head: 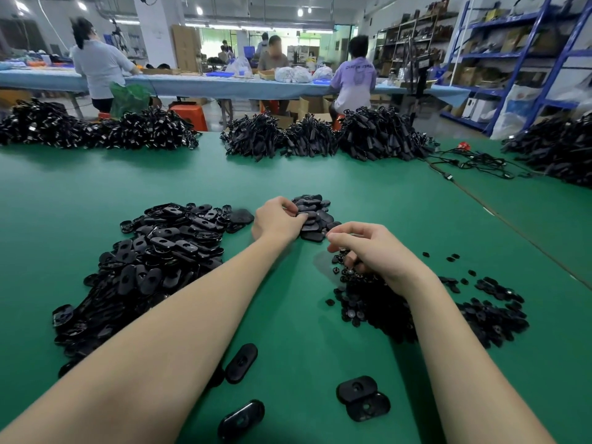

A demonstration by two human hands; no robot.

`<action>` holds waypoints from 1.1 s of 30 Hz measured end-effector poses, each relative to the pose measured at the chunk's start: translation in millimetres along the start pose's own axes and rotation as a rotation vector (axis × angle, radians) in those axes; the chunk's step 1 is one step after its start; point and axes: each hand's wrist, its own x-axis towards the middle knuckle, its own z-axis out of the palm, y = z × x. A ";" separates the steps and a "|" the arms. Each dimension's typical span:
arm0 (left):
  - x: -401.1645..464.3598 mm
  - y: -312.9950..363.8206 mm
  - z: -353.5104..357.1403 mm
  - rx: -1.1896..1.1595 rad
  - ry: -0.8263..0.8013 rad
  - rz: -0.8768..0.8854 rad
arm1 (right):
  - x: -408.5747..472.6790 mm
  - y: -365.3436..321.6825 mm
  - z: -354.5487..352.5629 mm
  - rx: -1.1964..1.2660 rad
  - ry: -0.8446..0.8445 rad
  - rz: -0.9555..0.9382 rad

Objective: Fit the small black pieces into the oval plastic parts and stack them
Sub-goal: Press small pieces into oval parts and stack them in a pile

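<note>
Pinching a stacked oval part (pixel 307 215), left hand (pixel 277 219); right hand (pixel 373 251) curls over small pieces (pixel 362 283).

Both hands (pixel 278 219) (pixel 371 251) reach forward, fingers curled (forearms bare).

You are seated in a factory assembly hall. Your green work table (pixel 320 174) carries bulk heaps of black parts (pixel 144 261) and bundled black cords (pixel 323 136). Beyond it, other workers (pixel 354 75) sit at a long blue bench (pixel 198 86). Blue steel storage racks (pixel 525 59) hold cartons along the right wall, under ceiling strip lights.
</note>
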 end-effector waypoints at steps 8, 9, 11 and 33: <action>-5.0 -15.1 -6.3 0.045 0.050 0.121 | -1.5 0.6 3.6 -0.018 -0.026 0.020; -3.2 -19.3 -9.3 0.150 0.075 0.161 | -1.6 0.6 4.1 -0.021 -0.030 0.018; 2.9 -26.4 -15.9 0.419 0.060 0.255 | -1.1 0.5 5.2 -0.030 -0.038 0.015; 0.1 -24.5 -66.9 1.203 0.072 0.704 | -1.9 4.1 15.3 -0.092 -0.105 0.043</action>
